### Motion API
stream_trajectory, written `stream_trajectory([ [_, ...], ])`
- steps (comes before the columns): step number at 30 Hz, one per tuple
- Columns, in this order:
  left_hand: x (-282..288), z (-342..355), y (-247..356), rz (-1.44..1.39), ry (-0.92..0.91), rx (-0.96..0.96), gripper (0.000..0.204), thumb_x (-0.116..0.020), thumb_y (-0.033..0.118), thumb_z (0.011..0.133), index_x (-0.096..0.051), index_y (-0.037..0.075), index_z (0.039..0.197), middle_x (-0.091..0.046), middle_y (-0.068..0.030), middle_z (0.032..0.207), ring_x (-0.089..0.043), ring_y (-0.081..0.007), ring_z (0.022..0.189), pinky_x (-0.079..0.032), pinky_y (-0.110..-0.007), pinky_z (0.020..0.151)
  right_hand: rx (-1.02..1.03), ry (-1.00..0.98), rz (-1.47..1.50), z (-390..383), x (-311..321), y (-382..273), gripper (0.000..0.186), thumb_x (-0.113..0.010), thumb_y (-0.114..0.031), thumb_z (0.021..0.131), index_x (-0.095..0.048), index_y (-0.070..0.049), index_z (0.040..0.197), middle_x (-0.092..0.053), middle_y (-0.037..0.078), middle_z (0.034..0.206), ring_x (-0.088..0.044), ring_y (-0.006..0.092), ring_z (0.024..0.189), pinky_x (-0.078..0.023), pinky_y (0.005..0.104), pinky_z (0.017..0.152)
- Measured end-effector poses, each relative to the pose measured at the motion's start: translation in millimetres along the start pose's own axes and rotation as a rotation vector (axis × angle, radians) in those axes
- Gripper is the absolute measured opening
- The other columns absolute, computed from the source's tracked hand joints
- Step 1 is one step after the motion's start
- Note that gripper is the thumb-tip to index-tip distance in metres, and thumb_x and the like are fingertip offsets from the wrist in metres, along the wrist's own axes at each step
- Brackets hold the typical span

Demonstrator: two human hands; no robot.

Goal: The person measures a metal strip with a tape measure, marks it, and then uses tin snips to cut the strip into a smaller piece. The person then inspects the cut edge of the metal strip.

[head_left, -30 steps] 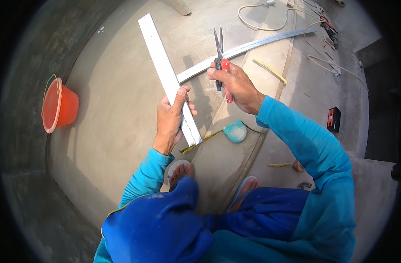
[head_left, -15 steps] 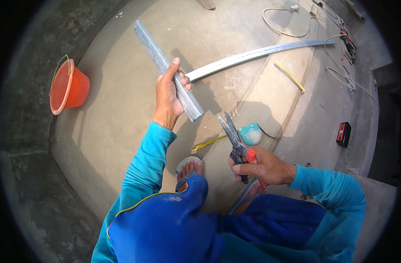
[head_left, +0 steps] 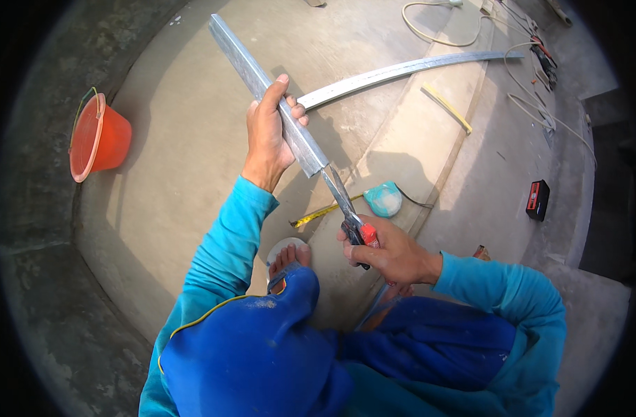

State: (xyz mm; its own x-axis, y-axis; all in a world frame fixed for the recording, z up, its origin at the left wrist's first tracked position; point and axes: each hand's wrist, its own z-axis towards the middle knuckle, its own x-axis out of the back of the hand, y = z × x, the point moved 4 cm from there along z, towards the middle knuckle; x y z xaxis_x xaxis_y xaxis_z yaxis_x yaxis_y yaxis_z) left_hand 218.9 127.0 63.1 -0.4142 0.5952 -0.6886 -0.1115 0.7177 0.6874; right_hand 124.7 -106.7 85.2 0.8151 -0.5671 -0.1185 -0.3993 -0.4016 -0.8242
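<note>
Snips (head_left: pixel 343 197) have reached the channel (head_left: pixel 251 74); left hand (head_left: pixel 266 135) clasps it, right hand (head_left: pixel 399 254) the snips.

A sunlit floor (head_left: pixel 186 146), probably concrete, meets grey wall (head_left: pixel 36 187).

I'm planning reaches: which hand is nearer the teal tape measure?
Right. The right hand, holding snips, is just below the tape measure in the picture; the left hand, holding a metal channel, is farther up and left.

From the head, a wide fisheye view looks down past the close blue-clad legs (head_left: pixel 429 340) to the floor (head_left: pixel 186 187).
</note>
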Motion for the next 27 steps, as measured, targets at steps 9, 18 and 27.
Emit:
stream_trajectory([
  [9,-10.9,-5.4,-8.7,0.139,0.011,-0.028,0.028,-0.072,0.023,0.095,-0.051,0.005,0.095,-0.055,-0.005,0.072,-0.057,-0.0123,0.057,-0.051,-0.027,0.047,0.068,0.144,-0.175,11.8,9.9,-3.6,0.031,-0.065,-0.019,0.088,-0.057,0.002,0.109,-0.057,0.008,0.079,-0.055,0.0167,0.072,-0.046,0.0332,0.067],
  [18,-16.8,-11.4,-6.6,0.244,0.005,-0.088,0.035,-0.072,0.033,0.097,-0.053,0.004,0.096,-0.053,-0.0041,0.07,-0.058,-0.0104,0.057,-0.053,-0.024,0.049,0.093,0.175,-0.31,15.0,15.0,-10.4,0.026,-0.063,-0.02,0.093,-0.056,-0.001,0.11,-0.054,0.001,0.083,-0.05,0.0111,0.074,-0.043,0.0292,0.068],
  [27,-19.5,-16.3,-0.2,0.327,-0.029,-0.201,0.036,-0.067,0.036,0.099,-0.053,0.003,0.095,-0.053,-0.0037,0.069,-0.06,-0.0103,0.057,-0.055,-0.023,0.049,0.118,0.177,-0.344,16.4,18.3,-14.3,0.03,-0.061,-0.019,0.09,-0.054,0.004,0.108,-0.06,0.016,0.082,-0.058,0.0227,0.076,-0.047,0.0372,0.072],
])
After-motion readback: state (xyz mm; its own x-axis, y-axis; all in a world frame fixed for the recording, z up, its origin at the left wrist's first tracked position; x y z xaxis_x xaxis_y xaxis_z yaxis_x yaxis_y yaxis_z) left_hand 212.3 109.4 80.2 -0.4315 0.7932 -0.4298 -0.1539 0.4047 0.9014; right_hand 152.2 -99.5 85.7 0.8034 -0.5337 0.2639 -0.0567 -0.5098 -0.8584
